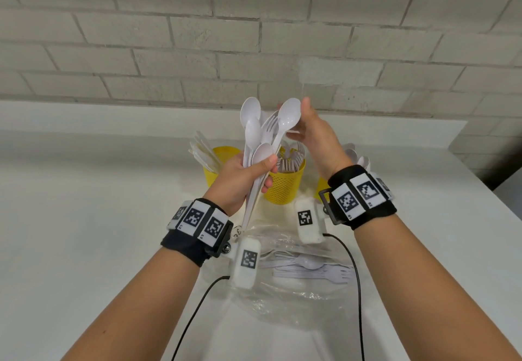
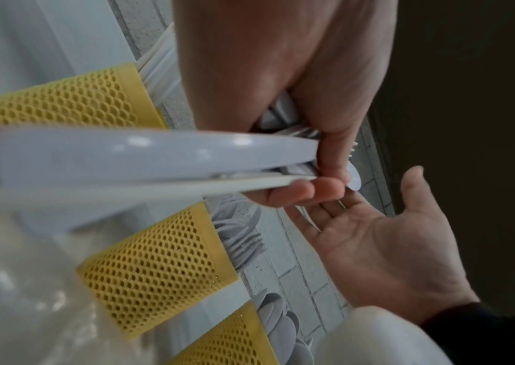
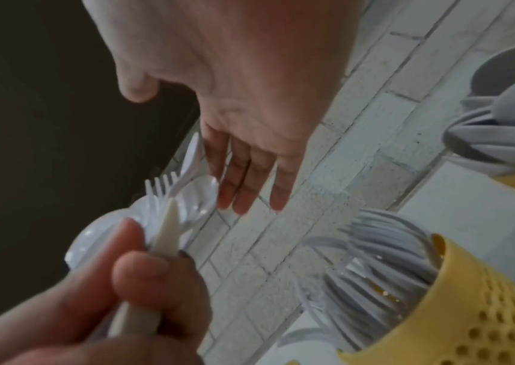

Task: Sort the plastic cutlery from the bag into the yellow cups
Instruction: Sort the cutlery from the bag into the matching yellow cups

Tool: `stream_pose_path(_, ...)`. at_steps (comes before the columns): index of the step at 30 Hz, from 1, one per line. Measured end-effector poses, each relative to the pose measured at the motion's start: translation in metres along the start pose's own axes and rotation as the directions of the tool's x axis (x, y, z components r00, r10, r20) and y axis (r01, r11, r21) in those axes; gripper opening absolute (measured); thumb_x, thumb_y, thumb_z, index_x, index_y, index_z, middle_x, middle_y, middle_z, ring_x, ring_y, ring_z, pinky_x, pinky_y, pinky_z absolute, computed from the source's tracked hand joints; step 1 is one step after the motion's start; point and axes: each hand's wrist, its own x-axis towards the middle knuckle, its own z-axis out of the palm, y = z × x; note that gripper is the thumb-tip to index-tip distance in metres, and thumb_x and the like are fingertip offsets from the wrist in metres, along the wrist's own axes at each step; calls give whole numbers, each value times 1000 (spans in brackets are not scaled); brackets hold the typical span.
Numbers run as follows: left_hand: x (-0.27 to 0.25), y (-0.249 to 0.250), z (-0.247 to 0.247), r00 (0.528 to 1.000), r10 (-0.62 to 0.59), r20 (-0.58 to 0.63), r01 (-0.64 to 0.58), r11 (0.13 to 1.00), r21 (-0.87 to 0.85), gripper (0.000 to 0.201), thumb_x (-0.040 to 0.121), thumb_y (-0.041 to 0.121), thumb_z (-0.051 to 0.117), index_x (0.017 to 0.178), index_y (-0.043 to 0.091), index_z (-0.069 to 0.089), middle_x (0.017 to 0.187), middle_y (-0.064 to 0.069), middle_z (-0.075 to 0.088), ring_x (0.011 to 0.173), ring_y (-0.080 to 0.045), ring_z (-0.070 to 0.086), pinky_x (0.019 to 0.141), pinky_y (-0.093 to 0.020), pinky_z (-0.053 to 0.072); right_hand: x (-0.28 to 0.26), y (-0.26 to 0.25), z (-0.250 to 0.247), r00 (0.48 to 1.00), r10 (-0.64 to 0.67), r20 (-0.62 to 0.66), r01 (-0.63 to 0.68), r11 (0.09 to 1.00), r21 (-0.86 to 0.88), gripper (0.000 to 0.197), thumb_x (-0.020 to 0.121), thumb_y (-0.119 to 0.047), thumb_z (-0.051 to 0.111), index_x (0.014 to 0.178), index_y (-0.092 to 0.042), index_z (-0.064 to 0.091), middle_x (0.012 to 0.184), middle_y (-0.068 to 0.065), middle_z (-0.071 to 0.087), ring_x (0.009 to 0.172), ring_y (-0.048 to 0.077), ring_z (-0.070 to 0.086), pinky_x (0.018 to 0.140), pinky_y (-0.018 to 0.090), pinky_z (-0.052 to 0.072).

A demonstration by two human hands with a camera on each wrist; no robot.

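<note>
Above the yellow cups (image 1: 284, 182) at twelve o'clock, the left hand (image 1: 240, 180) grips a mixed cutlery bunch (image 1: 261, 134), fanned so the open-fingered right hand (image 1: 313, 137) can pick one spoon (image 1: 288, 115).

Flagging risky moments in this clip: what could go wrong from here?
The left hand grips a fanned bunch of cutlery by the handles; pulling one spoon with the open right hand may loosen the others. A fork is mixed in, so a grab by feel could reach the wrong cup.
</note>
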Motion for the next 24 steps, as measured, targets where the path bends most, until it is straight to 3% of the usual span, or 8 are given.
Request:
stream_pose_path(2, -1, 0, 2, 1000, -6, 17, 6, 1000, -8, 6, 91, 12, 58, 86, 9, 58, 69, -2, 61, 51, -14, 52, 48, -23, 44, -4, -2, 5, 996, 28, 85, -24, 998, -52, 76, 69, -83, 38, 118, -27, 56, 118, 3, 65, 103, 16, 65, 90, 27, 52)
stream_pose_path(4, -2, 0, 2, 999, -3, 38, 4, 1000, -22, 5, 91, 12, 57, 88, 8, 58, 69, -2, 61, 50, -14, 52, 48, -23, 44, -8, -1, 7, 994, 22, 109, -26, 999, 31, 55, 90, -59, 35, 122, -18, 53, 106, 7, 65, 88, 18, 65, 75, 23, 54)
stream_pose_path(6, -4, 1, 2, 997, 0, 71, 2, 1000, -24, 4, 91, 11, 56, 89, 8, 58, 69, -2, 61, 50, -15, 52, 48, -23, 43, -12, -4, 7, 996, 26, 87, -38, 990, 135, 35, 100, -34, 35, 118, -12, 55, 96, 9, 63, 78, 20, 62, 68, 25, 53)
stream_pose_path(10, -6, 0, 1, 993, -12, 115, 14, 1000, -10, 3, 91, 9, 56, 91, 8, 58, 71, -2, 62, 49, -14, 52, 49, -23, 44, -11, -1, 5, 998, 32, 47, -39, 987, 155, 21, 99, -23, 42, 95, -14, 60, 85, 8, 64, 69, 18, 64, 63, 26, 55)
stream_pose_path(15, -7, -4, -1, 988, -18, 153, 16, 1000, 15, 10, 87, 16, 60, 96, 10, 59, 74, -3, 64, 50, -14, 53, 51, -24, 45, -6, -2, -4, 993, -16, -115, 28, 994, 108, 12, 97, -10, 47, 100, -7, 58, 89, 12, 63, 75, 23, 63, 65, 29, 56)
stream_pose_path(18, -8, -5, -1, 988, -16, 154, 7, 998, 58, 4, 92, 11, 57, 96, 11, 59, 74, -2, 64, 50, -13, 52, 50, -23, 43, -4, -10, -14, 975, -36, -220, 71, 985, 157, 14, 96, -5, 46, 93, -14, 56, 84, 7, 60, 69, 20, 62, 65, 30, 56)
stream_pose_path(22, -6, -7, 2, 993, -14, 120, 0, 994, 111, 5, 94, 11, 54, 98, 11, 57, 74, -3, 61, 49, -13, 48, 49, -23, 40, -6, -24, -37, 926, -120, -357, 201, 959, 200, 22, 97, -2, 41, 92, -20, 51, 94, 8, 54, 60, 16, 68, 61, 28, 58)
stream_pose_path(24, -4, -8, 3, 996, -6, 86, -4, 993, 116, 6, 94, 12, 53, 99, 11, 57, 74, -3, 60, 50, -14, 46, 48, -23, 40, -7, -30, -56, 873, -202, -444, 280, 953, 115, 25, 96, -1, 39, 92, -23, 51, 104, 13, 51, 64, 20, 67, 61, 28, 57)
